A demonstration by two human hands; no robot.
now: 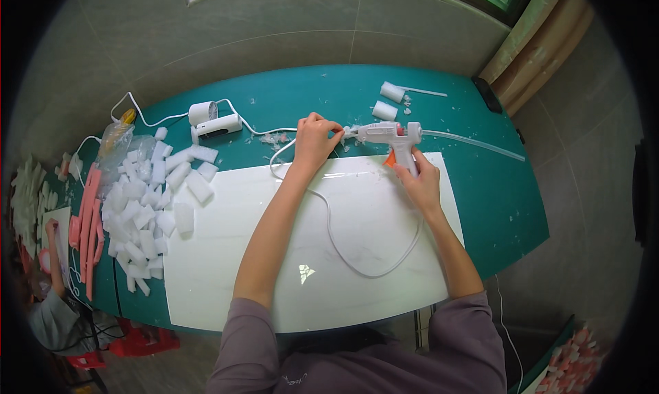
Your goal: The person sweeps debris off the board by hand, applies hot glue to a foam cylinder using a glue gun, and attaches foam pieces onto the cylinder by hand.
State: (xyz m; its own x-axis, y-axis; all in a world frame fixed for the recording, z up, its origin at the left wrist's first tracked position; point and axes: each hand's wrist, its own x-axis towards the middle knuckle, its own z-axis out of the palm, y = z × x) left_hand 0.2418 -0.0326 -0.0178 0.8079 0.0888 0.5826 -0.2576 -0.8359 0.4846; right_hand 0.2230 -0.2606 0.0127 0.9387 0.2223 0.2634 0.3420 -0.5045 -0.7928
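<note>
the white glue gun [381, 131] lies level above the far edge of the white board [226, 257], its nozzle pointing to nine o'clock. the right hand [422, 182] is closed round its handle from five o'clock, near the orange trigger [390, 159]; that grip seems meant to steer the gun and squeeze from one side. the left hand [316, 143] is at nine o'clock, thumb and fingers drawn together right by the nozzle, probably to work close to the tip; i cannot tell whether anything is pinched there.

a long clear glue stick [473, 144] runs out of the gun's back toward three o'clock, likely as its feed. the white cord [367, 276] loops over the board at six o'clock, slack enough, it seems, to let the gun move.

at twelve o'clock stand two white foam cylinders [384, 110], just beyond the gun. well out at nine o'clock sits a white appliance [216, 124]. between eight and nine, foam blocks [137, 209] are heaped partly on the board, presumably for easy reach, with pink strips [86, 222] beyond them. past those, a co-worker's hand [51, 226] shows at the green table [494, 209].
</note>
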